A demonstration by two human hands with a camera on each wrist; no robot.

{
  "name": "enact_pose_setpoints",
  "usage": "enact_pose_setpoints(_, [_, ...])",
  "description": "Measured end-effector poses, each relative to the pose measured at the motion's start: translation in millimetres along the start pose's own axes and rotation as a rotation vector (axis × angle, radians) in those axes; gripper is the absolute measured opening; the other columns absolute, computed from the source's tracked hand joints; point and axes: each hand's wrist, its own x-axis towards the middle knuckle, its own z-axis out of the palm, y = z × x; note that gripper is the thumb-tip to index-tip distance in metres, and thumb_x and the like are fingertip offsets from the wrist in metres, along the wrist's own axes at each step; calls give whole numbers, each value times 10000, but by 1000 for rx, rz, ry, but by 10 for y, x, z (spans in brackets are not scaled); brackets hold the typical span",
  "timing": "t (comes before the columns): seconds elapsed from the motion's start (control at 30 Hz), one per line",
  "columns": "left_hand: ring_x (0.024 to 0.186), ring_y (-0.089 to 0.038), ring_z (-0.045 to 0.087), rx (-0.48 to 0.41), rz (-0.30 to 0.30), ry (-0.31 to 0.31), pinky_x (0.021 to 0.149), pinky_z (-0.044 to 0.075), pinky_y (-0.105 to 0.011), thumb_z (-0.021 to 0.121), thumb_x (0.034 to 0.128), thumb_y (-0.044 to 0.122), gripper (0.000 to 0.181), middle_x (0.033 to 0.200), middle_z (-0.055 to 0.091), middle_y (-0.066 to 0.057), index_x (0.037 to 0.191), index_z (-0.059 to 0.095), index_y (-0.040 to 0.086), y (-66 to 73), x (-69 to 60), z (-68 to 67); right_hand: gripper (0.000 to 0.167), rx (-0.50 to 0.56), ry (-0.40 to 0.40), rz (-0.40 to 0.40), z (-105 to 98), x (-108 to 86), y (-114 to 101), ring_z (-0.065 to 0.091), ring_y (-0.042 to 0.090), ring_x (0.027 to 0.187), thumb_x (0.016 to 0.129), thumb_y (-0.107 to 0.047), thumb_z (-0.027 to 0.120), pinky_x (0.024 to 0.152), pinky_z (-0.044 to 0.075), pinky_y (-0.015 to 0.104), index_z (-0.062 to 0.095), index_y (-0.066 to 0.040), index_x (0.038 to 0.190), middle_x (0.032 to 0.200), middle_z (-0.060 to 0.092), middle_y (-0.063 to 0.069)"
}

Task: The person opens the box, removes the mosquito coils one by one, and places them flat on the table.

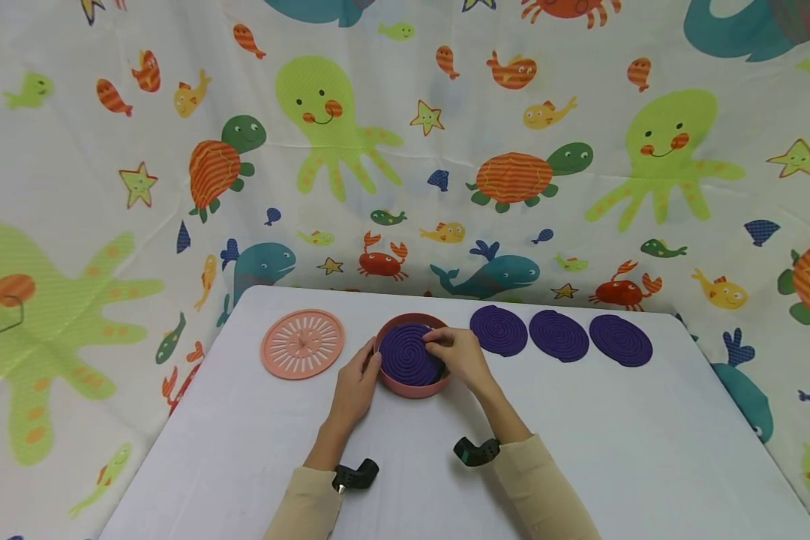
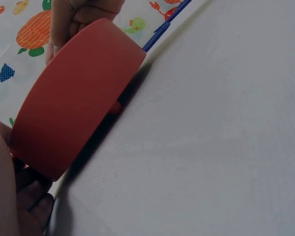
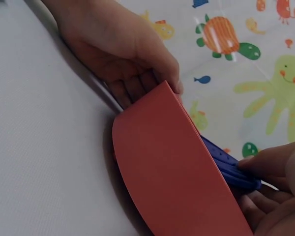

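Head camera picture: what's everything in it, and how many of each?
Round slotted lid: one, peach, left part of table.
Loose round spiral discs: three, purple, right part of table.
Round container: one, coral red, between lid and loose discs.
Gripped round spiral disc: at least one, purple, at the container's opening.
Table: one, white, beneath these.
Sea animal cloth: at least one, white background, behind table.
Wrist cameras: two, black, at wrists.
Left hand: one, bare, gripping container.
Right hand: one, bare, pinching disc.
Sleeves: two, beige, on forearms.
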Motion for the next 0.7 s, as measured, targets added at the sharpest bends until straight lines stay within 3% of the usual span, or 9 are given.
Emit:
enact_pose_setpoints(0.43, [1395, -258, 505, -2, 14, 1, 1152, 439, -446, 474, 1063, 351, 506, 1479, 551, -100, 1489, 483, 78, -4, 4, 3, 138, 70, 64, 13, 1, -56, 1, 700, 243, 1071, 913, -93, 717, 947, 594, 398, 786, -97, 1033, 1090, 761, 104])
enact_pose_setpoints(0.7, [1388, -262, 513, 6, 8, 13, 1154, 437, -450, 486, 1058, 314, 480, 1466, 562, -108, 1478, 500, 83, 1, 12, -2, 157, 123, 112, 24, -7, -76, 44, 691, 192, 991, 912, -97, 720, 821, 584, 233, 779, -84, 1057, 1121, 748, 106])
